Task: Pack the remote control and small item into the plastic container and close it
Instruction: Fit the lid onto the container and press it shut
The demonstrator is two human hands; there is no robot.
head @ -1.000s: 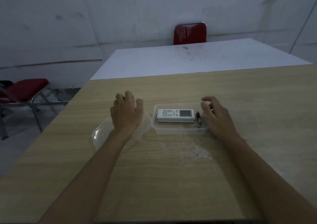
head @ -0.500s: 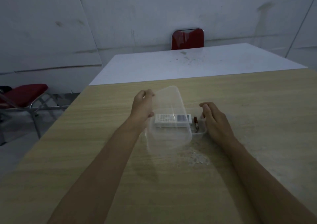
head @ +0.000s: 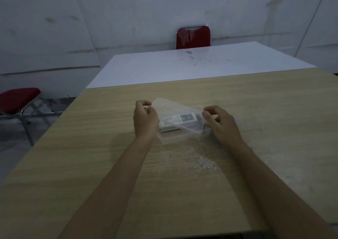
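A clear plastic container (head: 172, 139) sits mid-table with a white remote control (head: 178, 120) lying inside it. The small item is hidden under the lid and my right hand. A clear lid (head: 173, 109) lies tilted and askew over the container, its left end raised. My left hand (head: 145, 120) pinches the lid's left edge. My right hand (head: 222, 124) curls at the lid's right end, fingertips on its edge.
The wooden table (head: 109, 165) has a patch of white crumbs (head: 203, 163) just in front of the container. A white table (head: 182, 65) adjoins behind, with a red chair (head: 193, 37) beyond it and another red chair (head: 16, 99) at the left.
My left hand has lifted the lid from the table at the left and swung it over the container. My right hand has moved from the container's side to the lid's right edge.
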